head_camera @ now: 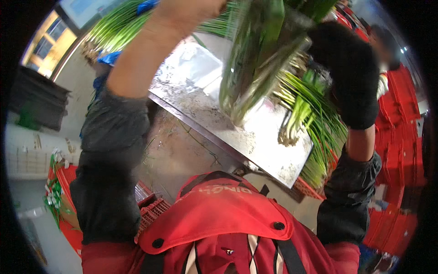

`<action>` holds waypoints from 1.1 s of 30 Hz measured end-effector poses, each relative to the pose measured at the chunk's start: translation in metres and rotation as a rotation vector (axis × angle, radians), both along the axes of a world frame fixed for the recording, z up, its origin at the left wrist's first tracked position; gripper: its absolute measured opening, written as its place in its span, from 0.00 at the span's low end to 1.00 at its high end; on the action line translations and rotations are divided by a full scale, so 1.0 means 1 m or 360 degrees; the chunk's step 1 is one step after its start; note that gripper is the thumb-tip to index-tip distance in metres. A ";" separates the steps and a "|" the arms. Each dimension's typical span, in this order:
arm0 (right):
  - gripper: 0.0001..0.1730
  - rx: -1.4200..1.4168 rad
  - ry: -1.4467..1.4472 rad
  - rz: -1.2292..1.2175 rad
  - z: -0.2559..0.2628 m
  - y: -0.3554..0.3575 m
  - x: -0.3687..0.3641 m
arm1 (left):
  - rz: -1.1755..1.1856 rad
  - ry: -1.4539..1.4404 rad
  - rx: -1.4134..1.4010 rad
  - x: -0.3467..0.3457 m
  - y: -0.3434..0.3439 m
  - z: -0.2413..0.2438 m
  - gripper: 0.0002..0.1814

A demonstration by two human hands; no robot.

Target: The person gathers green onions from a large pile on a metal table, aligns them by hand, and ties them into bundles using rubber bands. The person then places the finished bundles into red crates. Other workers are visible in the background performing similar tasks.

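A clear plastic bag [236,85] with long green leaves [273,27] in it hangs over a metal tabletop [205,102], its lower end blurred. My right hand [345,68], in a black glove, grips the bag's right edge; its fingertips are hard to make out. At the top edge, my bare left hand [191,13] is left of the bag, its fingers mostly cut off by the frame. A small bunch of green onions [297,116] with roots lies on the tabletop's right part. Flat clear plastic bags [195,61] lie beyond the tabletop's near edge.
More green onions [119,30] are heaped at the far left, beside blue plastic [109,58]. A red crate [309,188] with green onions stands by the tabletop's right end. Red crates [397,154] are stacked at right. A blurred person [385,44] is at upper right.
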State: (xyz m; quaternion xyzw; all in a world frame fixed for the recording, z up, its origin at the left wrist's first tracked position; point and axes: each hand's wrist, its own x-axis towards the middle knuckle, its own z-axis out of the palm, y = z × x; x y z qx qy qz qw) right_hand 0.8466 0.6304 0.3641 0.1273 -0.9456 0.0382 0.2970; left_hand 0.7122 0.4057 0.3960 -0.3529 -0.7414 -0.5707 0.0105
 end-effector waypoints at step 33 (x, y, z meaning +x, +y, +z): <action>0.10 0.0106 -0.0686 -0.1934 -0.213 0.401 0.518 | -0.0381 -0.1528 -0.0833 0.169 0.143 -0.301 0.09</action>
